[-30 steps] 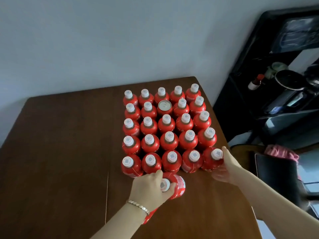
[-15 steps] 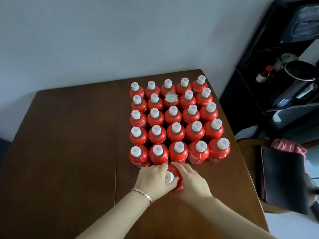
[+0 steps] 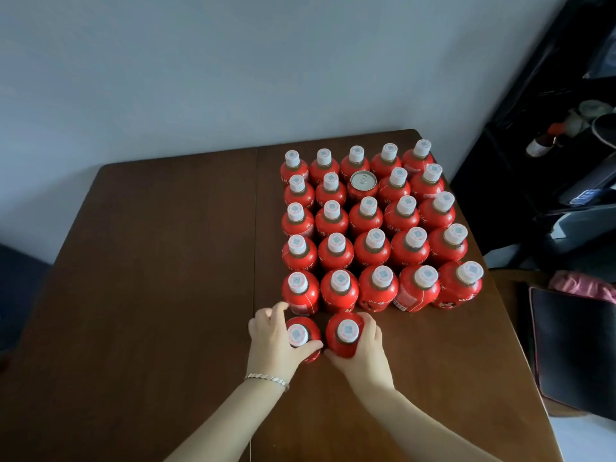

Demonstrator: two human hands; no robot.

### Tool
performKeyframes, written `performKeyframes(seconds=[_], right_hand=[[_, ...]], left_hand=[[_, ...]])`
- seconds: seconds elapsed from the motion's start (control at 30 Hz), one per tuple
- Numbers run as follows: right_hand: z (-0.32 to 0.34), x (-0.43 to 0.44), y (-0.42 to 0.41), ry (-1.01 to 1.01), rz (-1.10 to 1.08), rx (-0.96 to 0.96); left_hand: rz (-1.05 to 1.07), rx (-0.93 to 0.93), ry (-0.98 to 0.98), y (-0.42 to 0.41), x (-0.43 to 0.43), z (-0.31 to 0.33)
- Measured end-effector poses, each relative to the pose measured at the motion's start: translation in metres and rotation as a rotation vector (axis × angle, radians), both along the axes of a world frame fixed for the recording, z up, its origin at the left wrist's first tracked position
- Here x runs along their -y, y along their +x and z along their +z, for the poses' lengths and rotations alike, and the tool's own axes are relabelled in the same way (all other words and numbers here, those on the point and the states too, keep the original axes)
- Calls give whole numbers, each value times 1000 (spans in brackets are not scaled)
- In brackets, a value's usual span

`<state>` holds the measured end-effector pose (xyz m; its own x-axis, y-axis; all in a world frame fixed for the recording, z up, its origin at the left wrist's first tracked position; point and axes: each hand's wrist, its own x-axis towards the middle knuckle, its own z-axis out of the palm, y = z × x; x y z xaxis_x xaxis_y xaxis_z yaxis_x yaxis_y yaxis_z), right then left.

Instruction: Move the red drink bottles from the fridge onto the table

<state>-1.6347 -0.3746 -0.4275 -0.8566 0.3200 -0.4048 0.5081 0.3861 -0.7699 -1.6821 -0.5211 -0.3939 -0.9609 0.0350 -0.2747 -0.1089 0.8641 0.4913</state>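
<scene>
- A brown table (image 3: 150, 295) is seen from above, with red bottles (image 3: 373, 228) packed in a five-by-five block (one red can (image 3: 362, 185) among them).
- In front, an upright bottle is gripped by the left hand (image 3: 271, 341), another by the right hand (image 3: 365, 351).

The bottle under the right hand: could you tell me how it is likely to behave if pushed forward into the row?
The bottle under the right hand stands upright on a smooth wooden table, so it would probably slide. Its narrow white cap over a wider body suggests a push up high might tip it. It looks rigid rather than floppy; its weight cannot be judged.
</scene>
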Motion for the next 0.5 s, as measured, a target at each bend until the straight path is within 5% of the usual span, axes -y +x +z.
performKeyframes(seconds=[0.13,0.5], right_hand=[[1,7,-4,-44,-80,-1],[12,-1,-12,43,61,183]], left_hand=[[195,373,188,-1,1,0],[219,374,309,-4,-7,-11]])
